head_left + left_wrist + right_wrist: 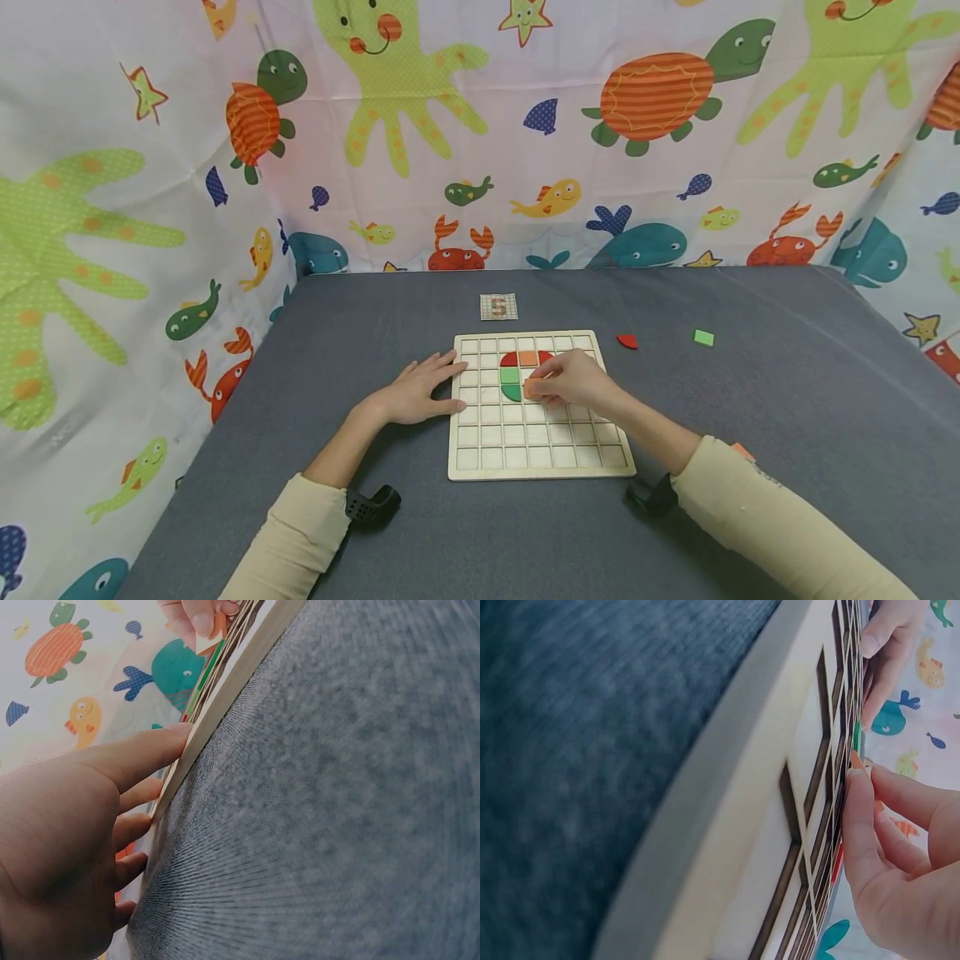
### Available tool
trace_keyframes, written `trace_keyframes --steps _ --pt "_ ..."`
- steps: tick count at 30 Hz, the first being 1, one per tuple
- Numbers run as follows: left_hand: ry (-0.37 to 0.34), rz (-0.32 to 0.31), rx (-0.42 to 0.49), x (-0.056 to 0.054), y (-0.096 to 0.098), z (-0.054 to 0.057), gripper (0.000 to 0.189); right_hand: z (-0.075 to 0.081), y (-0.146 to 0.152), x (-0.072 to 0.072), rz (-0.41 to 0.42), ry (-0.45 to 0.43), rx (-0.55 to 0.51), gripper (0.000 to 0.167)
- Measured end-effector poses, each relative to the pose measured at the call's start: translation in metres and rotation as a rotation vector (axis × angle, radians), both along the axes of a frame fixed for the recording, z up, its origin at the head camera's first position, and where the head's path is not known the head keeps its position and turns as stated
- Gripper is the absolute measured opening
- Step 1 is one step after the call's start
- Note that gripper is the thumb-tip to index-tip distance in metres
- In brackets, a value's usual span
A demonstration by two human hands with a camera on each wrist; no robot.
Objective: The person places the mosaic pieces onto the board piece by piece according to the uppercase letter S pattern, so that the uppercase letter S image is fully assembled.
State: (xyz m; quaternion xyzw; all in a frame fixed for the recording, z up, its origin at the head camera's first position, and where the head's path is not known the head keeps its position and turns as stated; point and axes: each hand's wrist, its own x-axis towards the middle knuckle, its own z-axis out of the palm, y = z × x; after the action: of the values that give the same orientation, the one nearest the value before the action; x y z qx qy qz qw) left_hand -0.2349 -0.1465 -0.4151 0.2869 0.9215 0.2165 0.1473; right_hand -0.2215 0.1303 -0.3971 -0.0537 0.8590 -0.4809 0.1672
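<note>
One small orange tile (533, 387) sits pinched between the fingertips of our right hand (573, 382), low over the wooden grid board (536, 467), in the cell just right of the green pieces (511, 382) in the board's far half. Above it lie an orange square (528, 358) and red quarter-round pieces (508, 359), already seated in neighbouring cells. Our left hand (420, 390) lies flat with fingers straight, holding nothing, its fingertips pressed against the board's left edge; the left wrist view shows the thumb (142, 754) touching that edge.

We judge the tile could catch on a cell's thin rib and tip, since the fingers crowd it closely, or nudge the green pieces beside it. If the left hand eased off, the board might slide on the grey table (750, 400).

The right forearm reaches in from the near right corner, wrist low, fingers curled down. Toward the table's far edge lie a card (498, 307), a loose red piece (627, 341) and a green square (703, 337).
</note>
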Motion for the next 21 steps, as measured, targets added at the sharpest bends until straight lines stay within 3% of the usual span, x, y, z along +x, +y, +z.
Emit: trace_keyframes --steps 8,16,21 --pt "0.002 -0.005 -0.004 0.0008 0.0003 0.0028 0.072 0.0022 -0.0008 0.0018 0.015 0.041 0.044 0.014" --pt "0.005 -0.012 0.006 0.0013 -0.0008 0.0023 0.072 0.0032 -0.0002 0.0023 0.005 0.024 0.065 0.013" --pt "0.006 -0.008 -0.001 0.0003 -0.0009 0.0 0.072 0.0024 0.0012 0.001 0.048 0.052 0.077 0.018"
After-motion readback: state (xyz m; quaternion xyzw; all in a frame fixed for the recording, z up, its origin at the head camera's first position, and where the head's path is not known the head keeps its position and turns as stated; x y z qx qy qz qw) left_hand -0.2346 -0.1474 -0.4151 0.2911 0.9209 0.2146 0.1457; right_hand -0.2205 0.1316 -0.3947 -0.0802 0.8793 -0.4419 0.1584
